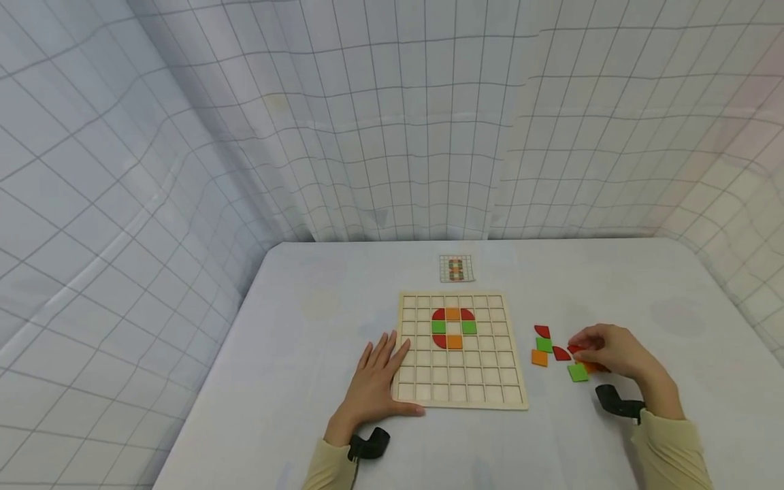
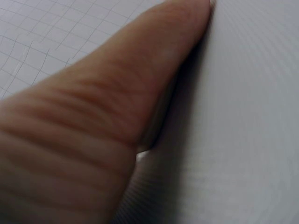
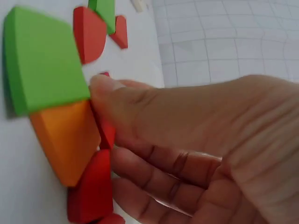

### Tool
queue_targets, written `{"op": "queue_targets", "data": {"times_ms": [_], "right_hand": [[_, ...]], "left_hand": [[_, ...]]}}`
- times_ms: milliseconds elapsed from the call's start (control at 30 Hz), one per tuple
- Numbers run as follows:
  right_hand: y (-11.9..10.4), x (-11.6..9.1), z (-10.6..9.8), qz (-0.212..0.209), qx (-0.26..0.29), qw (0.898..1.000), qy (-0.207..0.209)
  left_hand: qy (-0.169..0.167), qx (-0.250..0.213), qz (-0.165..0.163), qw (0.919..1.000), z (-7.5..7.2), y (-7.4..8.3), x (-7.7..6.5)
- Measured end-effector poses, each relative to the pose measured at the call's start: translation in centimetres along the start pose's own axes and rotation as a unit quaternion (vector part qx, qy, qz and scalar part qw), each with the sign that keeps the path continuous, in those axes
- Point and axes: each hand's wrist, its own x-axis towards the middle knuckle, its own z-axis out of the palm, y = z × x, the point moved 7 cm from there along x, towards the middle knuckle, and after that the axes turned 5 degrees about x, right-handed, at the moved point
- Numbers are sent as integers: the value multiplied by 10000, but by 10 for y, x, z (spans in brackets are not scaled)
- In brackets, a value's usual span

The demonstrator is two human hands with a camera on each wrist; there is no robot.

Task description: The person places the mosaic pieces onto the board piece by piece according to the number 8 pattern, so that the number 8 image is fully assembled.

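A pale wooden grid board (image 1: 456, 374) lies in the middle of the table with a ring of red, orange and green tiles in its upper half. My left hand (image 1: 370, 388) rests spread at the board's lower left corner, fingertips over the left edge and thumb along the front edge. To the right of the board, my right hand (image 1: 615, 350) pinches a red quarter-circle tile (image 3: 107, 133) between thumb and fingers. Close around it lie a green square tile (image 3: 46, 60), an orange tile (image 3: 70, 135) and another red tile (image 3: 93, 191).
Between the board and my right hand lie more loose pieces, among them an orange square tile (image 1: 540, 358) and a red quarter-circle tile (image 1: 542, 331). A small pattern card (image 1: 446, 269) sits behind the board. White gridded curtains (image 1: 392, 136) surround the table.
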Motion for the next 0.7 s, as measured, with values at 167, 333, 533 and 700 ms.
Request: {"op": "queue_targets", "data": {"times_ms": [167,333,533,700], "right_hand": [[-10,5,8,-131,-111,9999,4],[-16,10,12,-302,-208,9993,84],[-18,12,14,-240,-121,9995,173],[-18,11,15,-180,-41,9996,223]], "left_hand": [[-8,-65,14,10000,-2,0,-1],[4,-61,18,10000,-1,0,-1],[-29,-49,4,10000,-1,0,-1],[-40,-49,-4,10000,-1,0,-1]]}}
